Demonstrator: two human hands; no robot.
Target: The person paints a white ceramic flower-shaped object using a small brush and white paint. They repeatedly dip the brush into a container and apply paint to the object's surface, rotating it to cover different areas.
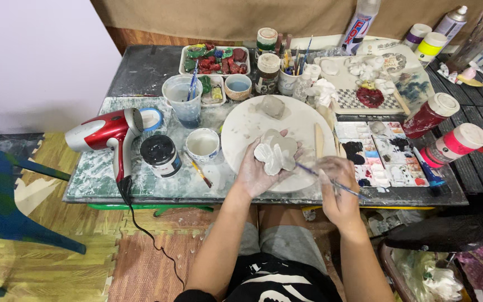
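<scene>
My left hand cradles a pale grey-white clay piece with rounded petal-like lobes, held just above a round white board. My right hand pinches a thin blue-handled paintbrush whose tip points left at the clay piece's lower right edge. Both hands are smeared with white. A lump of grey clay rests at the far side of the round board.
A paint palette lies right of the board, with paint bottles beyond it. A red hair dryer, a black-lidded jar, a white cup and a water cup stand left. Brushes and jars crowd the back.
</scene>
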